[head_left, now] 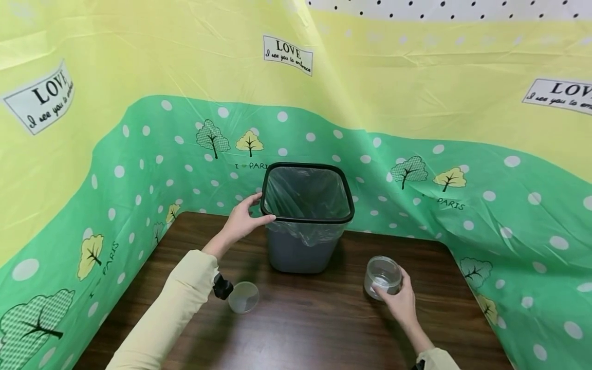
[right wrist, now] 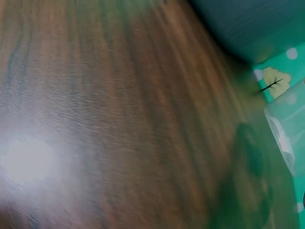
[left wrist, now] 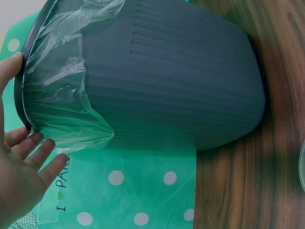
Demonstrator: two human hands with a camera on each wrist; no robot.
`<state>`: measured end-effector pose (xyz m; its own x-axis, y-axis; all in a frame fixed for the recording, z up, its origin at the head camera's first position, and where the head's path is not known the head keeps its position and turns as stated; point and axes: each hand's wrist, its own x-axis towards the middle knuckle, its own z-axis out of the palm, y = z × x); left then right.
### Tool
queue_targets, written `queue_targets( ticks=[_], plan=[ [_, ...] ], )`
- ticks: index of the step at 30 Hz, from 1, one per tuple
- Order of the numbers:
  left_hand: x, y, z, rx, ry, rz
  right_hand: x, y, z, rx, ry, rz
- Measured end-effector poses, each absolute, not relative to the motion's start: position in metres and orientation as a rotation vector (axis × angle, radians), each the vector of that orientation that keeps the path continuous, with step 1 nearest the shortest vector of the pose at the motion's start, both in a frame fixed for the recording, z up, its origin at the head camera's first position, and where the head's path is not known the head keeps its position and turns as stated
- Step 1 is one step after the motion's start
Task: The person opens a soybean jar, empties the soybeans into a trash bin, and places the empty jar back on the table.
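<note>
A dark grey trash bin [head_left: 302, 252] with a black rim and a clear plastic liner [head_left: 307, 192] stands on the table. My left hand [head_left: 242, 218] holds the bin's rim at its left corner, thumb on the front edge. In the left wrist view the left hand [left wrist: 24, 167] has its other fingers spread beside the liner. My right hand [head_left: 400, 298] grips a clear round jar [head_left: 383, 277], to the right of the bin, its open mouth facing up. Part of the jar [right wrist: 288, 129] shows at the right edge of the right wrist view.
A clear round lid [head_left: 243, 297] lies on the wooden table [head_left: 296, 329], left of centre and in front of the bin. Green and yellow printed cloth [head_left: 208, 67] hangs behind the table and along both sides.
</note>
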<state>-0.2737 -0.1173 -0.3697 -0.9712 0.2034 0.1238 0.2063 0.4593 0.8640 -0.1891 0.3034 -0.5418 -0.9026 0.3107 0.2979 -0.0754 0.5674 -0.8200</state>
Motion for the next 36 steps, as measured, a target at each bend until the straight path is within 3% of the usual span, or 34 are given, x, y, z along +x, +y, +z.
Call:
queue_targets(
  ticks=[19,36],
  plan=[
    [-0.27,-0.114,-0.37,-0.377,-2.638,-1.593,-0.177,0.299,-0.58,-0.202,-2.305,1.484],
    [-0.259,-0.126,-0.393,-0.481,-2.664,-1.213,-0.174,0.318,-0.533,-0.015,-2.607,1.185]
  ],
)
